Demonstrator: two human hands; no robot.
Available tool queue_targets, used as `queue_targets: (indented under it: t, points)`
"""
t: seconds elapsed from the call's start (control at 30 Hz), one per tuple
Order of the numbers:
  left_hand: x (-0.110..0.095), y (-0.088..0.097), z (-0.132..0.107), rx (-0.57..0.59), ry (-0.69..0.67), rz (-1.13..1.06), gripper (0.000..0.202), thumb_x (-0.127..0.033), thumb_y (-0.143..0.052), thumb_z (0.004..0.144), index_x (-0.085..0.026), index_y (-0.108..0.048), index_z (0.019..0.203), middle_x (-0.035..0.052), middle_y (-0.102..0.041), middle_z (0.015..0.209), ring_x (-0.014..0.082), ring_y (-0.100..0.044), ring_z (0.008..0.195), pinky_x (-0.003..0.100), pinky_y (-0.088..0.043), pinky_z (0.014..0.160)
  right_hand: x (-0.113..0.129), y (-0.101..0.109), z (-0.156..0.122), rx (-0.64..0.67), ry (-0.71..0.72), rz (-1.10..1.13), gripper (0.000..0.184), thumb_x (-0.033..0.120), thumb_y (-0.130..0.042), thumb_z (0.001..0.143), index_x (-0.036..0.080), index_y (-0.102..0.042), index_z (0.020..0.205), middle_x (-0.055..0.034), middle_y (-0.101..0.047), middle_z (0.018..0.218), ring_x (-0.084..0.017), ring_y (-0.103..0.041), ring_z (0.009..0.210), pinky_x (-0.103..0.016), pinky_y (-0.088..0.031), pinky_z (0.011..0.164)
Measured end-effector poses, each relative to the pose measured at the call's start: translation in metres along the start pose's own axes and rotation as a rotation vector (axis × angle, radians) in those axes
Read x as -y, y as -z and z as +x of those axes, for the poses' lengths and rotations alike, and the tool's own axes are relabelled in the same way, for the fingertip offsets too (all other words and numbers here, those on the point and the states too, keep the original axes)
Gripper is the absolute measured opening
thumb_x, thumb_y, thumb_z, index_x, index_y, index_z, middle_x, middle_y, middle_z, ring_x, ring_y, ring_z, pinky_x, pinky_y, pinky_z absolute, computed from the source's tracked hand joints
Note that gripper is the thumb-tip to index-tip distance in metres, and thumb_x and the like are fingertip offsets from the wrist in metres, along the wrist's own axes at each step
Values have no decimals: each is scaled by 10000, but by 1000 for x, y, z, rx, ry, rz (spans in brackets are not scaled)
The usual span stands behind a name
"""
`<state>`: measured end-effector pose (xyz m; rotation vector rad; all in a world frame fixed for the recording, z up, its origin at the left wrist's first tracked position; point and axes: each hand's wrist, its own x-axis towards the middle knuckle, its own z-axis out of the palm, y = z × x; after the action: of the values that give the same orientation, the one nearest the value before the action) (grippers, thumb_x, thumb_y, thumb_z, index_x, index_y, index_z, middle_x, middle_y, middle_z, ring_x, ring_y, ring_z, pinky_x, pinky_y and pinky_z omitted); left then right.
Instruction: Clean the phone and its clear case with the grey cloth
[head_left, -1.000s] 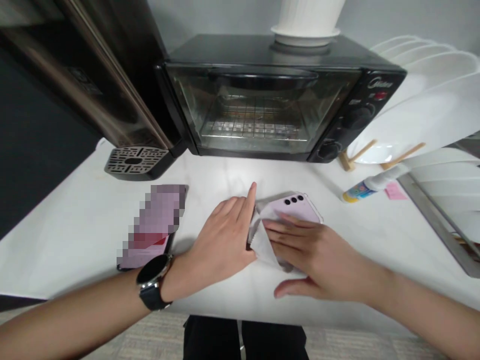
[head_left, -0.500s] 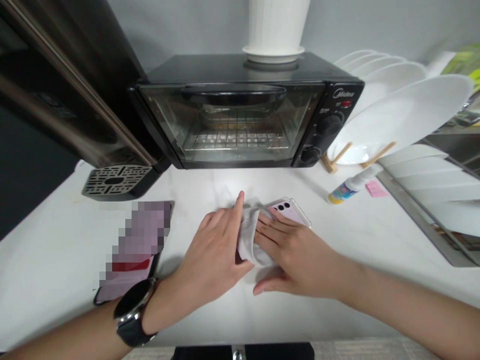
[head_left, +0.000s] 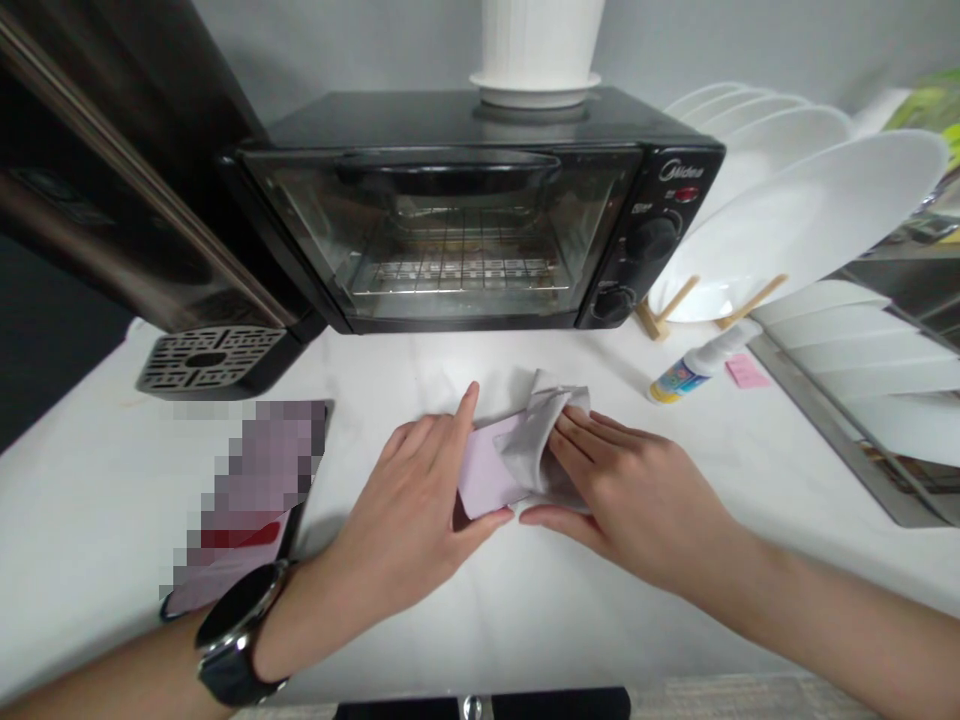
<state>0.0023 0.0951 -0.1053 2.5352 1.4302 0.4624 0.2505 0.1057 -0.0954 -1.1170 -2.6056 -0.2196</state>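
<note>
A lilac smartphone [head_left: 487, 468] lies on the white counter with its back facing up. My left hand [head_left: 420, 490], with a black watch [head_left: 244, 605] on its wrist, grips the phone's left end; the thumb is along the near edge and the index finger along the far side. Pressed onto the phone's right part is a grey cloth [head_left: 531, 440], held under the bent fingers of my right hand [head_left: 630, 480]. My right thumb stretches out below the cloth, close to my left thumb. The cloth hides the phone's camera end.
Behind stands a black toaster oven [head_left: 457, 240] with a white pot [head_left: 540, 45] on top. A spray bottle [head_left: 682, 378] lies at right, near a pink slip [head_left: 746, 370] and racked white plates [head_left: 810, 220]. A partly blurred flat pink item [head_left: 262, 470] lies at left, below a drip tray [head_left: 210, 360].
My right hand and the cloth have slid right along the phone, uncovering its left part and covering the camera lenses. My left hand stays at the phone's left end; the view shifted slightly.
</note>
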Motion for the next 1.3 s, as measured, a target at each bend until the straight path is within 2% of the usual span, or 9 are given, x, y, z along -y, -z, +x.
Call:
queue_targets:
  t: [0.13, 0.33, 0.5, 0.6, 0.7, 0.83, 1.07, 1.17, 1.3]
  points:
    - [-2, 0, 1, 24, 3, -47, 1163, -421, -746, 892, -226, 86, 1682, 149, -594, 1353, 353, -566, 1231, 569, -472, 1084, 10, -14, -3, 21, 67, 130, 986, 806, -451, 950, -57, -582, 1408, -326, -606, 1460, -440, -581, 1402, -589, -543, 1125]
    - [-1, 0, -2, 19, -44, -9, 1162, -122, -565, 749, -192, 128, 1679, 140, -597, 1322, 342, -561, 1215, 564, -491, 1058, 25, -5, 1, 143, 350, 504, 663, 684, -527, 1008, 154, -619, 1395, -107, -705, 1417, -230, -605, 1400, -425, -281, 1342]
    - [3, 4, -1, 9, -11, -1, 1139, -233, -675, 835, -205, 78, 1688, 137, -610, 1334, 355, -561, 1232, 569, -472, 1084, 12, 9, 1, 10, 207, 257, 486, 535, -522, 1061, 112, -750, 1138, -140, -785, 1232, -287, -744, 1180, -459, -542, 1153]
    - [3, 6, 0, 5, 8, 14, 1126, -454, -745, 910, -219, 32, 1691, 141, -613, 1305, 355, -573, 1191, 568, -476, 1068, 4, 10, 0, -38, 35, -17, 599, 566, -447, 1070, 72, -770, 961, -200, -806, 1006, -328, -800, 932, -481, -651, 939]
    - [2, 6, 0, 11, 0, 3, 1146, -539, -761, 910, -212, 12, 1690, 135, -611, 1273, 345, -576, 1168, 559, -474, 1071, 1, 3, -2, -27, -26, -116, 764, 672, -395, 1040, 4, -765, 1028, -296, -778, 1082, -400, -785, 1016, -526, -646, 951]
    - [1, 5, -1, 10, -19, -20, 1137, -516, -754, 914, -213, 19, 1691, 143, -597, 1306, 346, -565, 1189, 559, -469, 1086, 4, -11, -2, 6, 22, 30, 921, 758, -445, 984, -69, -635, 1343, -346, -645, 1393, -453, -616, 1361, -604, -529, 1140]
    - [-1, 4, -5, 36, -66, -49, 1108, -140, -605, 807, -204, 51, 1698, 121, -586, 1302, 325, -539, 1221, 533, -474, 1103, 21, -4, 2, 144, 385, 505, 621, 630, -534, 1031, 115, -651, 1357, -114, -705, 1418, -241, -496, 1510, -464, -199, 1372]
    - [0, 5, -5, 34, -46, -38, 1131, -180, -645, 817, -207, 65, 1697, 128, -589, 1314, 342, -539, 1227, 558, -473, 1098, 18, 3, 2, 39, 338, 435, 458, 520, -514, 1076, 140, -725, 1220, -80, -774, 1290, -233, -659, 1340, -425, -390, 1289]
    - [0, 6, -4, 25, -20, -29, 1128, -417, -738, 918, -235, 58, 1696, 137, -592, 1334, 348, -557, 1216, 572, -469, 1097, 12, 8, -1, -95, 37, 44, 450, 473, -531, 1069, 119, -777, 940, -141, -823, 1065, -280, -801, 943, -409, -647, 903]
